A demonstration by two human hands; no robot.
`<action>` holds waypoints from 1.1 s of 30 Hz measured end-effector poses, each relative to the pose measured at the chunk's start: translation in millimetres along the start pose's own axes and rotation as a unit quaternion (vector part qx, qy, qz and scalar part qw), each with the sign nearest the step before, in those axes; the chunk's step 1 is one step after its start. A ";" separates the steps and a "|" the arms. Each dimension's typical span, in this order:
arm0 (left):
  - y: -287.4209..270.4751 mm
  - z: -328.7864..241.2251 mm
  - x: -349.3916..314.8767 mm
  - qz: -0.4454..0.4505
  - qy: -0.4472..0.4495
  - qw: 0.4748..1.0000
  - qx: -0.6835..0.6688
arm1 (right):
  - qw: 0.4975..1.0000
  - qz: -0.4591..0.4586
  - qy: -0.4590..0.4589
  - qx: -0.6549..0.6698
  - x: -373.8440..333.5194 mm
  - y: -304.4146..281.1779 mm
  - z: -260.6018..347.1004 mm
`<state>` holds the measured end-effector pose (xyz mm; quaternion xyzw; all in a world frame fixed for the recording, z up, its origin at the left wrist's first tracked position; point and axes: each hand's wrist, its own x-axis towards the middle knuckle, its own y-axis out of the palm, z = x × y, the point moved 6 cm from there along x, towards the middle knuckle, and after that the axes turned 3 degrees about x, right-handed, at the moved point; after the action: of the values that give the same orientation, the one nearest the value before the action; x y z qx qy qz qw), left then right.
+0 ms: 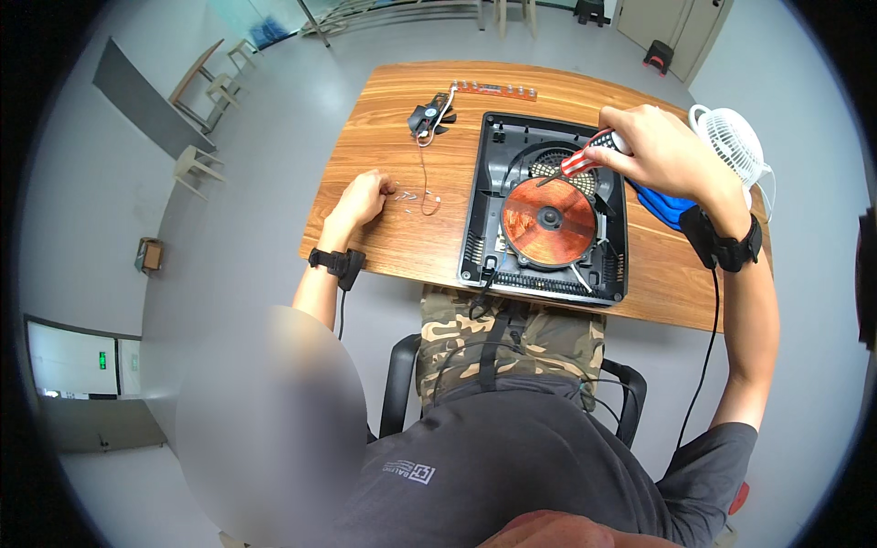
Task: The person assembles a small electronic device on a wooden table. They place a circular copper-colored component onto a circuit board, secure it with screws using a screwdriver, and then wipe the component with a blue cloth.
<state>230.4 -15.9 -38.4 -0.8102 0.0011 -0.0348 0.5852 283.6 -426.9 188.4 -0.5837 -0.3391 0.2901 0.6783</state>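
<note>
Screwdriver: red and white at the handle (577, 163), held over the open case; its long axis slants from the right hand down toward the person's left, tip above the coil's far edge (touching or just clear, I can't tell from here).
Right hand: (644, 151) fingers wrapped round that handle, reaching in from the right; the nearer of the two hands to the coil.
Coil: a copper disc (525, 221) set in the black case (473, 210), to the left of the right hand and closer to the person's lap.
Left hand: (367, 197) well apart from the case, fingers curled inward beside the loose screws (406, 196); whether they pinch one, I can't see.
Tabletop: brown wood (402, 251), with a small black fan (424, 120) and a reddish strip board (498, 90) toward the far side.
Right edge: a white fan (734, 139) and a blue cloth (661, 206), both near the right forearm.
</note>
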 end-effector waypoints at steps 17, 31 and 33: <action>8.0 -20.6 -10.9 -0.048 0.028 0.996 0.069 | 0.999 0.018 -0.008 0.049 0.9 6.9 8.7; -48.3 -87.0 33.1 -0.100 -0.057 0.982 -0.150 | 0.998 -0.038 -0.007 0.051 -23.1 -16.8 -17.9; -54.5 -135.1 45.5 -0.073 -0.024 0.976 -0.205 | 0.997 -0.039 -0.001 0.061 -28.0 -20.1 -25.9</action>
<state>265.8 -128.8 58.0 -0.9114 -0.0649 -0.0575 0.4022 287.4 -467.4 202.6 -0.5272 -0.3441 0.2838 0.7233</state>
